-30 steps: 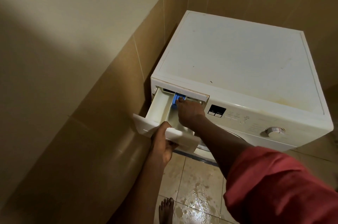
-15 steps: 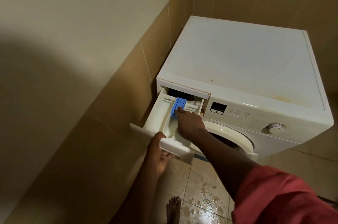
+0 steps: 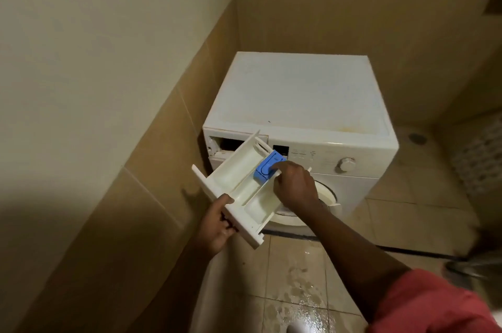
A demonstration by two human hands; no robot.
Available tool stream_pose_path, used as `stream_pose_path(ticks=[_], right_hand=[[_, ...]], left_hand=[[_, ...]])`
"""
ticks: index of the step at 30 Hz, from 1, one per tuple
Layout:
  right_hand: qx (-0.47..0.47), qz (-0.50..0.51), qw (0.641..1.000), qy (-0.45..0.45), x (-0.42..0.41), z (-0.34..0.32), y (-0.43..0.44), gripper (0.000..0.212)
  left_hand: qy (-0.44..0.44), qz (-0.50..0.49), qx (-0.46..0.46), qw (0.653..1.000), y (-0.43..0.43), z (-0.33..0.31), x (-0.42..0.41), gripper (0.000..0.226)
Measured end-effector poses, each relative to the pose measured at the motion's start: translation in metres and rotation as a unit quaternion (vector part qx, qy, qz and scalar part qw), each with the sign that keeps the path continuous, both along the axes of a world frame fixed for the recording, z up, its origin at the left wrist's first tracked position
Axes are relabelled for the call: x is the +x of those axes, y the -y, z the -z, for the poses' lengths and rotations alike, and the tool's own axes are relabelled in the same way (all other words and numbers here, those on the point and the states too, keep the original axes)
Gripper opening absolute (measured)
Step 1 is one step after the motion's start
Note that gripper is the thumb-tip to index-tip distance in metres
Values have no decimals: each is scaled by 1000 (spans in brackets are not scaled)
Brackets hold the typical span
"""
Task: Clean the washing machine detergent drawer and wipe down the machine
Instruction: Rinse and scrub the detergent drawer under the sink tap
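The white washing machine (image 3: 301,104) stands in the corner, its back and left side close to the tan-tiled walls (image 3: 152,158), on a tiled floor (image 3: 296,297) that is wet and glossy in front of the machine. At the upper left of the machine's front panel the drawer slot (image 3: 233,145) gapes dark and open, with chipped edges at its left end. Right of the slot on the same panel sit a small dark display (image 3: 281,149) and, further right, a round dial (image 3: 345,164). Below the panel the rim of the round door opening (image 3: 324,198) shows, partly hidden by an arm.

The white detergent drawer (image 3: 239,186) is fully out of the machine, held in the air in front of the slot and tilted, its front plate toward the lower left and its rear end pointing back toward the display. Its compartments face up. A blue insert (image 3: 267,168) sits in the drawer's rear right compartment, near the display.

The left hand (image 3: 217,224) is closed around the drawer's front plate, thumb on top and fingers curled beneath. The right hand (image 3: 294,186) grips the drawer's right side wall, fingers bent, with a fingertip touching the blue insert. A red sleeve (image 3: 434,305) covers the right upper arm, well in front of the machine
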State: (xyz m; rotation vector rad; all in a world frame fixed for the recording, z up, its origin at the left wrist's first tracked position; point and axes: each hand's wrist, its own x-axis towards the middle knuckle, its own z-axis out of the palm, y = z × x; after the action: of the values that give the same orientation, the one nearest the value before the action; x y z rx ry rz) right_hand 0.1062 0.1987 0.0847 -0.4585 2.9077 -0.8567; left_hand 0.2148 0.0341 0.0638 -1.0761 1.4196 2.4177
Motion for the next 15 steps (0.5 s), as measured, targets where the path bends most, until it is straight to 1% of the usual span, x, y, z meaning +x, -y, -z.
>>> stream_pose_path(ticks=[2, 7, 10, 12, 14, 15], right_hand=[[-3, 47, 999, -8, 18, -11, -31, 38], [-35, 152, 988, -15, 71, -30, -95, 23], [-67, 195, 978, 15, 108, -40, -133, 34], [-75, 226, 971, 35, 131, -47, -161, 39], [-81, 266, 960, 37, 158, -56, -197, 42], [-82, 287, 954, 32, 174, -61, -214, 45]], left_hand=[[5, 17, 14, 1000, -13, -9, 6, 44], [-5, 113, -31, 993, -50, -21, 27, 42], [-18, 196, -52, 979, -81, -26, 42, 46], [-19, 243, -61, 968, -108, -30, 46, 56], [-24, 279, -48, 959, -144, -35, 52, 66], [-24, 293, -42, 955, -162, -39, 57, 67]])
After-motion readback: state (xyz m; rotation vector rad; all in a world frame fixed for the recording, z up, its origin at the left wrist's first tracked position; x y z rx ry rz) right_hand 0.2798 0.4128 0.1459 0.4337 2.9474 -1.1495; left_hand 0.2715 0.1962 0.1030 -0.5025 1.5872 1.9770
